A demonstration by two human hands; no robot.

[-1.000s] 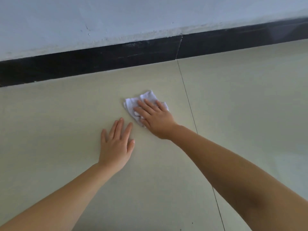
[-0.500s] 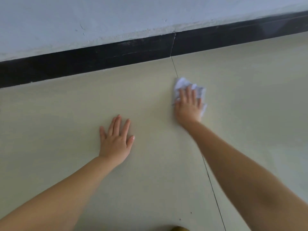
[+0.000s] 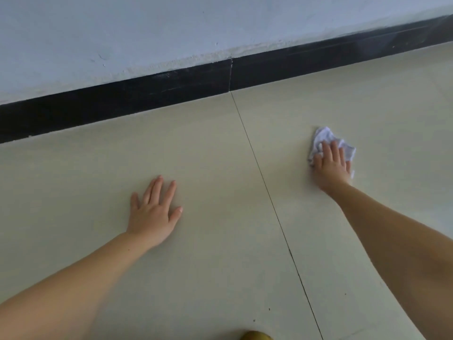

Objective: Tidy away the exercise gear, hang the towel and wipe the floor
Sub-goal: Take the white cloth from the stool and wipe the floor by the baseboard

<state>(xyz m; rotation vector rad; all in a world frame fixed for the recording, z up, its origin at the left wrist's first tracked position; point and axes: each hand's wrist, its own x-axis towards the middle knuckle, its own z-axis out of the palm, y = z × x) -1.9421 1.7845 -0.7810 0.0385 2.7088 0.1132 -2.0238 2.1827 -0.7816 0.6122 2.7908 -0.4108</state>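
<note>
A crumpled white cloth [image 3: 324, 137] lies on the cream tiled floor [image 3: 208, 153], right of the tile joint. My right hand [image 3: 331, 165] presses flat on the cloth with straight fingers and covers most of it. My left hand [image 3: 155, 212] rests palm down on the bare tile left of the joint, fingers spread, holding nothing.
A black skirting board [image 3: 171, 87] runs along the foot of a pale wall [image 3: 147, 33] just beyond my hands. A dark tile joint [image 3: 267, 192] crosses the floor between my arms. A small yellow object [image 3: 256, 336] peeks in at the bottom edge.
My right hand has slid the cloth to the right, from left of the tile joint across to the tile on its right. My left hand has stayed planted on the floor.
</note>
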